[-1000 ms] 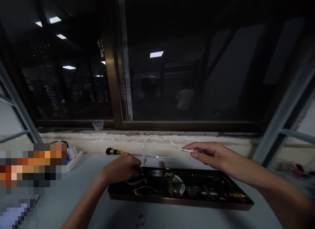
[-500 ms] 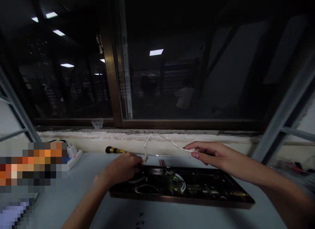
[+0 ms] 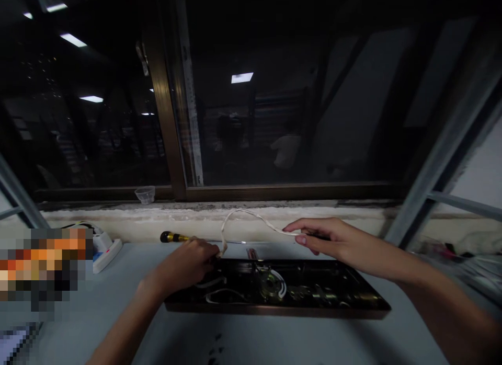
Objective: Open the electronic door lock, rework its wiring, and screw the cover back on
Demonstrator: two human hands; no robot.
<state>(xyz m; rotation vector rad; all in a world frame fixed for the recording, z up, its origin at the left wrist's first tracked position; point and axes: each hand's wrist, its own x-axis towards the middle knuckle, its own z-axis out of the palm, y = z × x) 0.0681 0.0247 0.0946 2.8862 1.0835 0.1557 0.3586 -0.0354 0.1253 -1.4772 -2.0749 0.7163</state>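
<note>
A long dark tray-like housing (image 3: 337, 305) lies on the table, with metal parts, white wires and a round piece inside. Over its far left corner, my left hand (image 3: 195, 259) is closed around the lower end of a white cord (image 3: 245, 212). From there the cord arches up and across to my right hand (image 3: 325, 235), which pinches it between thumb and fingers beyond the housing's far edge. A yellow and black screwdriver (image 3: 172, 237) lies behind my left hand, its shaft pointing right. Behind the housing lies a small reddish cylinder (image 3: 252, 254).
At the left stands a white power strip (image 3: 106, 256) with a plug in it. A clear plastic cup (image 3: 146, 194) sits on the window sill. Small dark bits (image 3: 216, 349) lie on the near tabletop (image 3: 282, 344). Metal frame posts (image 3: 435, 177) rise at both sides.
The whole view has shifted, so everything appears a little further left and higher. Both hands keep their hold on the white cord, whose arch looks almost the same.
</note>
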